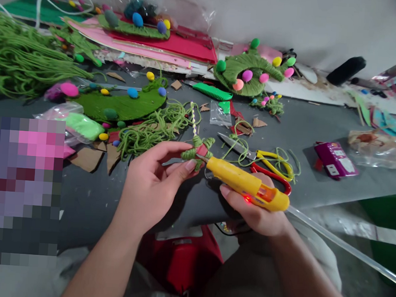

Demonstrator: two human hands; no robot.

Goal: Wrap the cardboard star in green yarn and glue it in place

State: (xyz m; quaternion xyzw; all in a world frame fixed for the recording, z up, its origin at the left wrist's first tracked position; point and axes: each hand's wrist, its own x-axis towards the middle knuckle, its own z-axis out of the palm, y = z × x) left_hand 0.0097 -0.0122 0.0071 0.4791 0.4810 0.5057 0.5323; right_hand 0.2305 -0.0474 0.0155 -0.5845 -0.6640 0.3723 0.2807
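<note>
Between the thumb and fingers of my left hand is a small star wrapped in green yarn, with a reddish patch at its centre. A thin patterned cord stands out from its top. My right hand grips a yellow glue gun whose metal tip points at the star's middle, touching or very close to it. A clear glue stick trails from the back of the gun, and a red light glows on its side. Scissors with yellow and red handles lie open just beyond the gun.
Tangled green yarn and cardboard scraps lie left of the star. Green crescents with coloured balls spread behind. A green cutter, a purple packet and a plastic bag rest on the dark table.
</note>
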